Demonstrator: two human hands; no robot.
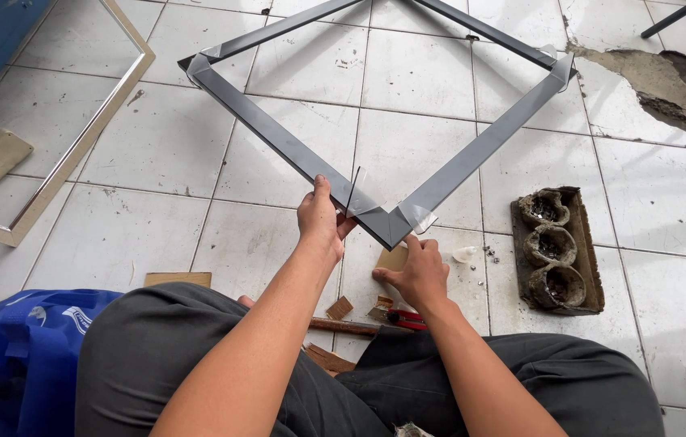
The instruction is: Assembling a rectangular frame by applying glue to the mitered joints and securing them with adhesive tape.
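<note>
Over the white tiled floor [157,154], both hands gripping the near corner of a square grey metal frame [278,142]: left hand [322,222] wrapped on one rail, right hand [420,271] pinching underneath, probably. Held diamond-wise, long diagonal pointing straight away. Could twist or slip if the mitred corner flexes, dropping onto the loose screws [488,255].

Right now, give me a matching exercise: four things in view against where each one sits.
Things:
1. grey metal frame
2. blue bag
3. block with three round hollows
4. red-handled tool

Places:
A. floor, far right
B. lower left, beside the knee
C. floor, under the right hand
D. held at its near corner by both hands

Pairs: 1-D, 2-B, 3-A, 4-C
</note>
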